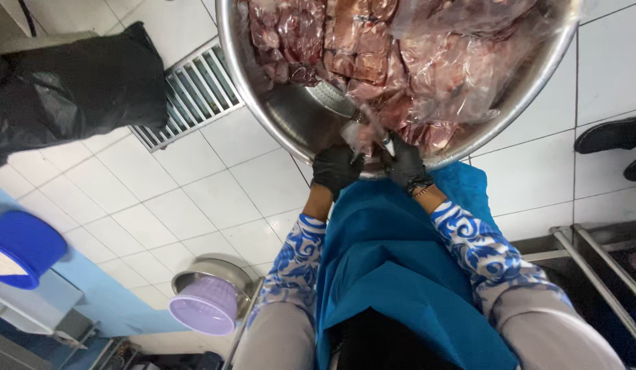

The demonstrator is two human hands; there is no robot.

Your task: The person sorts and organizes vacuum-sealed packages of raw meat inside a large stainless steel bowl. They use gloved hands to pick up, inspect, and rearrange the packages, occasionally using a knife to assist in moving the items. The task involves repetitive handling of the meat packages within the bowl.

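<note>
At the near rim of the steel basin [290, 123], your gloved left hand [335, 168] and right hand [405, 164] both grip one clear meat bag [364, 133]; many sealed bags [427, 62] remain piled inside.

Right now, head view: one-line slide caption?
Gloved left hand and right hand grip a plastic meat bag in a steel basin.

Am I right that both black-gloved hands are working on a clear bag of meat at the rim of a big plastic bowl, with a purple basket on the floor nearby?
Not quite: the bowl is shiny metal, not plastic, as the head view shows. The rest holds: the left hand and right hand, both in black gloves, are at a clear bag of meat by its rim, and a purple basket stands nearby.
</note>
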